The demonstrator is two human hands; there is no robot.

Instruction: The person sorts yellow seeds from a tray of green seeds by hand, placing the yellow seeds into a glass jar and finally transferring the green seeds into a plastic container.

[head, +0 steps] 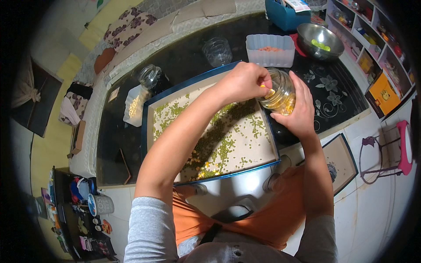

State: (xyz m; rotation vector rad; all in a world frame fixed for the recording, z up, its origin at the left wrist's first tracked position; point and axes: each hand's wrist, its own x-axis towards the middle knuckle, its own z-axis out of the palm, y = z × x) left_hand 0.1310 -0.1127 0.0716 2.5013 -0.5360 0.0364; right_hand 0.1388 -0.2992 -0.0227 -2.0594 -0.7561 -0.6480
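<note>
My right hand point(301, 107) is wrapped around a clear glass jar point(284, 88), which is tilted with its mouth toward the left. Yellow corn kernels point(287, 104) lie inside it. At the jar's mouth, my left hand point(248, 80) has its fingers pinched together, with a few yellow kernels at the fingertips. Beneath my left forearm is a shallow blue-edged box lid point(274, 153) lined in beige. Many green mung beans point(227, 144) are scattered across it. A small group of corn kernels point(210, 168) lies among the beans near the front edge; my forearm hides part of the lid.
Behind the lid on the black table point(184, 52) stand an empty clear jar point(217, 52), a translucent tub point(269, 54) of pinkish pieces and a steel bowl point(319, 41). At left are a jar point(153, 79) with dark contents and a tub point(131, 120) of pale beans.
</note>
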